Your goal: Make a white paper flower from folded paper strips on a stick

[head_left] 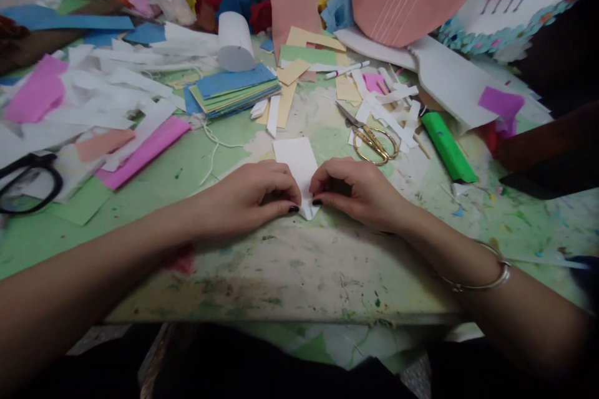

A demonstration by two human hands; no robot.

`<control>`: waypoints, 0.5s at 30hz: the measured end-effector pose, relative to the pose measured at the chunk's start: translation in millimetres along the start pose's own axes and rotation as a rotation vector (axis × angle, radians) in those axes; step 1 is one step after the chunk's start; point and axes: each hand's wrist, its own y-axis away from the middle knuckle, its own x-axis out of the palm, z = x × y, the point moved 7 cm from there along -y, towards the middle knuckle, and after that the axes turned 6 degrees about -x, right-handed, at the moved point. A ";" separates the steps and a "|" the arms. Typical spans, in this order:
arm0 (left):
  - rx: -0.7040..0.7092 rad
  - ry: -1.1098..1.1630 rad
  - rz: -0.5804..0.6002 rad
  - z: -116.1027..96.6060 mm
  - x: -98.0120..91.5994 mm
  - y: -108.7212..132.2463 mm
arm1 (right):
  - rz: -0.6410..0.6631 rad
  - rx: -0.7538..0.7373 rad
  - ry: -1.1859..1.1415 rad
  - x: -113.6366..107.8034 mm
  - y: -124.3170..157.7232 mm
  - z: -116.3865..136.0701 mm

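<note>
A small white strip of paper point(296, 159) lies on the paint-stained table, its near end folded toward a point. My left hand point(255, 195) pinches the left edge of that end between thumb and fingers. On the opposite edge, my right hand point(358, 190) closes thumb and fingertips on the same paper. Both thumbs, with dark nails, almost meet at the folded tip. Gold-handled scissors point(372, 140) rest just beyond my right hand. Past my left hand lies a stack of coloured paper pieces point(238, 90) with blue on top.
White paper scraps point(107, 96) and a pink strip point(145, 153) cover the left side, near black-handled scissors point(30, 181). A white paper roll point(234, 42) stands behind. To the right are a green tube-like packet point(448, 146), a pen point(347, 70) and a guitar-shaped pink cutout point(402, 3).
</note>
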 end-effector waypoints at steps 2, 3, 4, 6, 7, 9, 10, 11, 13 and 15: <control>-0.007 -0.033 -0.001 -1.1 1.9 -0.5 | 0.001 -0.002 -0.003 0.5 0.0 -0.2; -0.010 -0.047 0.000 -1.4 2.8 -0.8 | 0.002 -0.005 -0.002 0.6 0.0 0.0; -0.013 -0.056 -0.001 -1.7 3.4 -1.0 | 0.003 -0.007 0.001 0.7 0.0 0.2; -0.021 -0.060 -0.003 -1.8 4.1 -1.4 | 0.003 -0.010 0.004 0.6 0.0 0.7; -0.027 -0.058 -0.006 -1.5 3.9 -1.6 | 0.003 -0.010 0.004 0.6 0.2 0.7; -0.038 -0.054 -0.011 -1.0 3.3 -1.9 | 0.004 -0.007 0.003 0.6 0.6 0.4; -0.040 -0.053 -0.012 -0.9 2.9 -2.0 | 0.004 -0.007 0.003 0.7 0.8 0.3; -0.040 -0.051 -0.009 -1.0 2.7 -2.1 | 0.004 -0.008 0.003 0.8 0.9 0.2; -0.032 -0.044 0.006 -1.5 2.9 -2.4 | 0.004 -0.010 0.005 1.1 1.0 0.0; -0.021 -0.040 0.018 -2.1 3.4 -2.8 | 0.006 -0.012 0.002 1.4 0.7 -0.1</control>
